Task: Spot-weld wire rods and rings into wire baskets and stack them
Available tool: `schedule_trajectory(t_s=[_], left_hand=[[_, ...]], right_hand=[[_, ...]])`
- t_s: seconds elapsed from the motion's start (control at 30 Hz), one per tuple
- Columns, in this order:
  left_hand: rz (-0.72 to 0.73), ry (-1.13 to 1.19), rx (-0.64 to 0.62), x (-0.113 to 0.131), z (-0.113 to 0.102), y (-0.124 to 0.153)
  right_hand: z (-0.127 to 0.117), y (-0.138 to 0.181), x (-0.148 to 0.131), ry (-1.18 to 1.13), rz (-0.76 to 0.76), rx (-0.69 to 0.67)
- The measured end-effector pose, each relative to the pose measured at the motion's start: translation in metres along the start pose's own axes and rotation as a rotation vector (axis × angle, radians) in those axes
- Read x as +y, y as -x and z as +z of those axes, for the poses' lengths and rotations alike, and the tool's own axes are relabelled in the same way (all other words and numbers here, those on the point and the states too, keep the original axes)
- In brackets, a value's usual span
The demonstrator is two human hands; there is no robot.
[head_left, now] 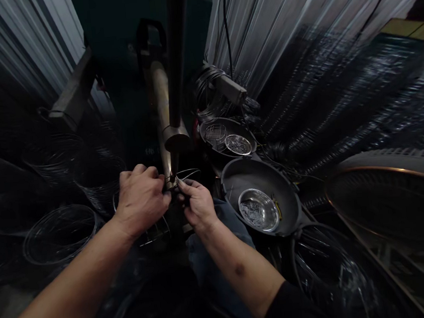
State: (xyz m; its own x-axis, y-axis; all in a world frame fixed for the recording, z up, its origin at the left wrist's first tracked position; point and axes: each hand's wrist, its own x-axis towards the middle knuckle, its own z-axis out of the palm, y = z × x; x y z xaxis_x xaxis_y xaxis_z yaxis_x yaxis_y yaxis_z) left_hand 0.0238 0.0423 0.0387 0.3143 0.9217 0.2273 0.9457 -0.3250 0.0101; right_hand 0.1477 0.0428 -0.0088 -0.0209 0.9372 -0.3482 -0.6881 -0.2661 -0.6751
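Both my hands meet at the tip of a machine with a dark vertical rod above a pale horizontal arm. My left hand is closed, its fingers curled at the left side of the tip. Thin bent wire shows beneath it, which looks like part of a piece held there. My right hand pinches with thumb and forefinger just right of the tip. A thin wire loop sticks out behind those fingers. The exact contact between wire, fingers and tip is too dark to make out.
At right, a grey pan holds a shiny metal bowl of small metal pieces. Behind it stands another pan with a small dish. Wire coils hang beyond. Stacked wire rings lie at left. A large round rim stands far right.
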Motion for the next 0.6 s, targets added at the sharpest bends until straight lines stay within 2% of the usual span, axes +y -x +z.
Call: schedule_trajectory(t_s=[0.43, 0.6], left_hand=[[0.008, 0.047, -0.042, -0.0062, 0.0018, -0.0062], [0.005, 0.034, -0.059, -0.0058, -0.0009, -0.0075]], right_hand=[[0.0031, 0.0002, -0.0008, 0.010, 0.019, 0.038], [0.0023, -0.0002, -0.0017, 0.002, 0.031, -0.007]])
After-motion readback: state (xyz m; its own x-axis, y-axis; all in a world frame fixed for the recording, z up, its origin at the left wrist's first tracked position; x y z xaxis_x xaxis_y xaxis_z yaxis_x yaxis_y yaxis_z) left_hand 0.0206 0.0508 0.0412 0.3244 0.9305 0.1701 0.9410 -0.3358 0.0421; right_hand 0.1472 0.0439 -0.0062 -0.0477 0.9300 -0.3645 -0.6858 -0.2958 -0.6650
